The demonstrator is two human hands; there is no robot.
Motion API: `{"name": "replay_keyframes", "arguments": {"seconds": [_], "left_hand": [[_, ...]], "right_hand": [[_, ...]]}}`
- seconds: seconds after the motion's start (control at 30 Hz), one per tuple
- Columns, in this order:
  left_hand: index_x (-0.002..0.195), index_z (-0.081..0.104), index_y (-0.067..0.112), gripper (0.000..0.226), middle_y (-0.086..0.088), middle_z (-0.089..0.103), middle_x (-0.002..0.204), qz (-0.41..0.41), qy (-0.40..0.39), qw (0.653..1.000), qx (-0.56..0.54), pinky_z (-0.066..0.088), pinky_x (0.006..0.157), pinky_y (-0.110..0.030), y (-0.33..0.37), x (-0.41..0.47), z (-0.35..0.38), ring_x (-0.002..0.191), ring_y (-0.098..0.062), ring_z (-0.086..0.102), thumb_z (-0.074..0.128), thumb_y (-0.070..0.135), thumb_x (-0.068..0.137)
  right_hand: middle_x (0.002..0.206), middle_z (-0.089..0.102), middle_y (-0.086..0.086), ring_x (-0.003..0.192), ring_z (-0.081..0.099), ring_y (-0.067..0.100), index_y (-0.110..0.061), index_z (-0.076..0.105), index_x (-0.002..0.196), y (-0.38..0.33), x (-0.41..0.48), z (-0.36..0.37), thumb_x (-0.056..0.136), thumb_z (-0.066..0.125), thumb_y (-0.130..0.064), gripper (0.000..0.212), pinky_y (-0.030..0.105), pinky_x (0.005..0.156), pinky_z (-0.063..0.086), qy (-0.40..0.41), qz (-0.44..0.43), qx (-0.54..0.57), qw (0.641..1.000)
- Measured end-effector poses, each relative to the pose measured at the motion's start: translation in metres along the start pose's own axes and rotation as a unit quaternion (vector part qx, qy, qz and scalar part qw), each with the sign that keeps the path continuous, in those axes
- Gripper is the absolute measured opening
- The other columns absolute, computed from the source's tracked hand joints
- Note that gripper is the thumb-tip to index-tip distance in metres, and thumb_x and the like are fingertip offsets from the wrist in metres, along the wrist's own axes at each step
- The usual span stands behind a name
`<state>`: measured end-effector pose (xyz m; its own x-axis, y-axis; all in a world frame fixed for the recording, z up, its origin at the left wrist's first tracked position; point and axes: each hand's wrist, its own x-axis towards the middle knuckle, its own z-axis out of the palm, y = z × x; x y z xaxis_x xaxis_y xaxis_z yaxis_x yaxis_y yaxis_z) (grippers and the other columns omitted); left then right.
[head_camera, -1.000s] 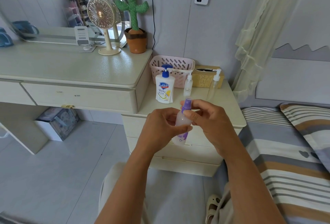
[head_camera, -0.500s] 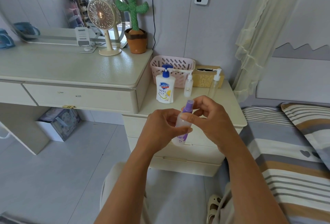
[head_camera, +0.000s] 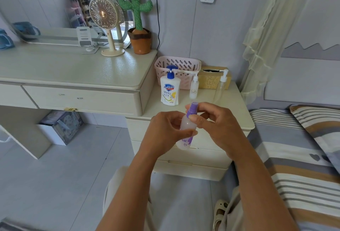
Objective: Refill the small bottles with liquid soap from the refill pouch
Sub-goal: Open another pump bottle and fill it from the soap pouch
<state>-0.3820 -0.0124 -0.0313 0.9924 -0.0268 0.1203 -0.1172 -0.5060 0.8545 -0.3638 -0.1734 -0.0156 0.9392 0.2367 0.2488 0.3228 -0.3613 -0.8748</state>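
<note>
Over the last second the right hand (head_camera: pixel 219 125) has shifted its fingers (head_camera: pixel 203 105) round the purple cap (head_camera: pixel 193 108), which they pinch. The left hand (head_camera: pixel 165 131) grips the small bottle (head_camera: pixel 186 126) in the air before the tabletop (head_camera: pixel 233 107). The cap is still on, so it is probably being unscrewed and filling has not begun. Counted: one bottle in hand; on the tabletop one white pump bottle (head_camera: pixel 194 89), one clear pump bottle (head_camera: pixel 221 86) and one large soap bottle (head_camera: pixel 169 90). No pouch shows.

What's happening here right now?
A person holds a small translucent bottle in front of the nightstand. The left hand grips its body; the right hand pinches its purple spray cap, which is on the bottle. A Safeguard pump bottle, a small white pump bottle and a clear pump bottle stand on the nightstand. No refill pouch is in view.
</note>
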Motion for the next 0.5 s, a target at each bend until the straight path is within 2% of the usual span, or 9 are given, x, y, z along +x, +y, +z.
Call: {"name": "replay_keyframes", "arguments": {"seconds": [0.13,0.37,0.5], "left_hand": [[0.099,0.071,0.023,0.034,0.010,0.073,0.086,0.007,-0.006,1.000,-0.007,0.053,0.069,-0.014,-0.001,-0.001,0.003,0.076,-0.003,0.068,0.082,0.035,0.069],[0.097,0.069,0.025,0.036,0.011,0.072,0.088,0.004,-0.008,1.000,-0.008,0.052,0.070,-0.014,-0.001,0.002,0.006,0.077,-0.003,0.068,0.082,0.039,0.067],[0.102,0.069,0.021,0.037,0.008,0.073,0.093,-0.003,-0.055,0.998,-0.040,0.055,0.079,-0.022,0.000,0.010,0.003,0.082,-0.007,0.069,0.081,0.033,0.070]], "right_hand": [[0.097,0.069,-0.007,0.079,0.061,0.013,-0.020,0.065,0.101,0.003,0.002,0.002,0.083,0.070,-0.029,0.021,0.025,0.071,0.054,0.012,0.008,-0.038,0.999],[0.094,0.073,-0.008,0.074,0.060,0.011,-0.021,0.071,0.100,0.004,0.001,-0.002,0.082,0.070,-0.031,0.021,0.026,0.072,0.054,0.036,0.015,-0.010,0.999],[0.091,0.071,-0.006,0.070,0.058,0.003,-0.019,0.072,0.104,0.003,0.008,-0.008,0.083,0.069,-0.029,0.023,0.015,0.065,0.049,0.023,0.012,-0.038,0.999]]}}
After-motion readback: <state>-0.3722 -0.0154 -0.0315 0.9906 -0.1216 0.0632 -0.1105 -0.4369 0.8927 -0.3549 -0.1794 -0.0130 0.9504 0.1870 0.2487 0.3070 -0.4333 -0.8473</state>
